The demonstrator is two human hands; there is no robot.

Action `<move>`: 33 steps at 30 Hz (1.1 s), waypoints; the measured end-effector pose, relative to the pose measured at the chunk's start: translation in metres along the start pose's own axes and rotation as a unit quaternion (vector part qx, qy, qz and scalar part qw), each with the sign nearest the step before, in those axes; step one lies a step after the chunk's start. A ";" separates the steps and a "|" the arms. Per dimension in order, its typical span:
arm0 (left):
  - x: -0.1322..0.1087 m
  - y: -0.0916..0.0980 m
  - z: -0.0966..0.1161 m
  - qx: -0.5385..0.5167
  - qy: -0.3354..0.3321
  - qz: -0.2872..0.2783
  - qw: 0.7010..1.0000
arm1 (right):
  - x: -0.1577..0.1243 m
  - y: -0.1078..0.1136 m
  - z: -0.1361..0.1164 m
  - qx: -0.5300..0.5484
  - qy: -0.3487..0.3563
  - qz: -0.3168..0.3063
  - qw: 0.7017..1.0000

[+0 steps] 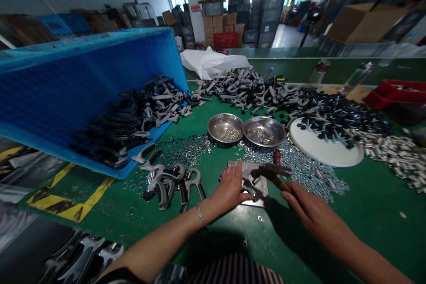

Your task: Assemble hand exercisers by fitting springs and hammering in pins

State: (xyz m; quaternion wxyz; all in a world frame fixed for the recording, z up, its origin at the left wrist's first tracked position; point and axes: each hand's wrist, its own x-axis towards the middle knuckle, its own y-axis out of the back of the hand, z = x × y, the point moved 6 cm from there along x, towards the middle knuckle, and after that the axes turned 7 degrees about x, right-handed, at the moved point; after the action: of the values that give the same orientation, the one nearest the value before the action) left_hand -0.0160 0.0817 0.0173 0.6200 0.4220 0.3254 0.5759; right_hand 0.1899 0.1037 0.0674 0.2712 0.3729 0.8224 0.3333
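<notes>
My right hand (304,202) is closed round the wooden handle of a hammer (271,175), whose dark head is over a metal plate (262,202) on the green table. My left hand (230,186) rests at the plate's left side, its fingers against a grey and black clamp part (248,188) lying on the plate. Part of that piece is hidden by the fingers and the hammer. Several grey and black clamp parts (163,191) lie left of my left hand. A small red object (277,156) stands just behind the plate.
Two steel bowls (225,128) with small metal pieces stand behind the plate. A blue crate (126,53) of clamp parts lies on its side at left. Loose nuts (299,164), a white tray (326,153) with black-headed screws, metal pins (392,155) and a red bin (396,93) are at right.
</notes>
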 end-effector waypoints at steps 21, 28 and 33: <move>-0.001 0.023 -0.003 -0.024 0.032 0.004 0.999 | 0.070 0.040 0.073 -0.188 -0.108 0.110 0.970; -0.015 0.002 0.010 0.031 0.082 0.013 0.996 | 0.114 0.025 0.066 -0.169 -0.150 0.118 0.967; -0.011 0.002 0.003 -0.017 0.047 0.003 0.999 | 0.079 0.019 0.037 0.160 -0.065 0.129 0.977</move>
State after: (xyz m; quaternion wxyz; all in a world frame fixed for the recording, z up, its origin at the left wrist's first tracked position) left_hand -0.0159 0.0702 0.0192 0.6093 0.3845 0.3432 0.6026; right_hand 0.1785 0.1890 0.0428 0.2159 0.5354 0.7904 0.2049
